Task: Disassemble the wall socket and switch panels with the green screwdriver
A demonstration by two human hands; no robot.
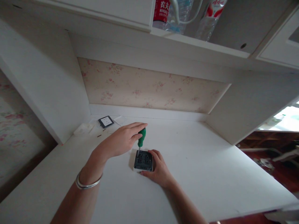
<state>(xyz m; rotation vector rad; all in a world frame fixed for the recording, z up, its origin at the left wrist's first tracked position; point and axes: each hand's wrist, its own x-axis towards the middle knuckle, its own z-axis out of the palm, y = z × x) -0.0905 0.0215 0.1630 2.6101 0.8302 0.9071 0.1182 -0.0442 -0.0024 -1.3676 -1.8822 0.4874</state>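
Note:
A grey switch module [143,161] lies back side up on the white desk [210,174]. My right hand [159,169] grips its right edge and holds it steady. My left hand [122,139], with a silver bangle on the wrist, pinches the green handle of a screwdriver [141,140]. The screwdriver stands nearly upright with its tip set into the module's upper left part.
Another switch plate [106,121] with a dark frame lies at the back left of the desk, beside a white cover plate [83,128] and small loose screws [100,134]. Water bottles [177,14] stand on the shelf above. Floral wallpaper backs the alcove.

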